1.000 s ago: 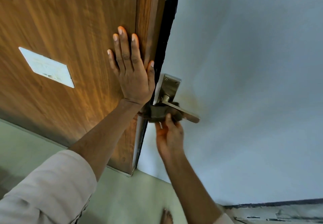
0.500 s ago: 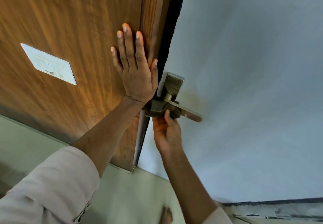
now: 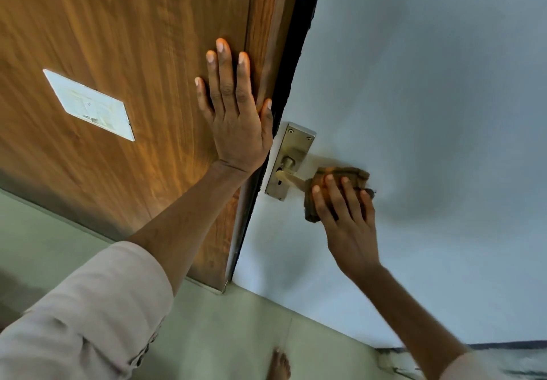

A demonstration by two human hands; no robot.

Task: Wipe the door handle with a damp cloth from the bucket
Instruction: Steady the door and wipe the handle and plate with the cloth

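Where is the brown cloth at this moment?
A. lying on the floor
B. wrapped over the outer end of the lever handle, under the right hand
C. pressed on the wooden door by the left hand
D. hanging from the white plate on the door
B: the brown cloth covers the outer end of the lever handle, with the right hand gripping it.

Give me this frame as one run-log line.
left hand: flat on wooden door | right hand: cloth wrapped over lever end of door handle | backplate: exposed | phase: wiping

Head view, close, facing door [image 3: 124, 39]
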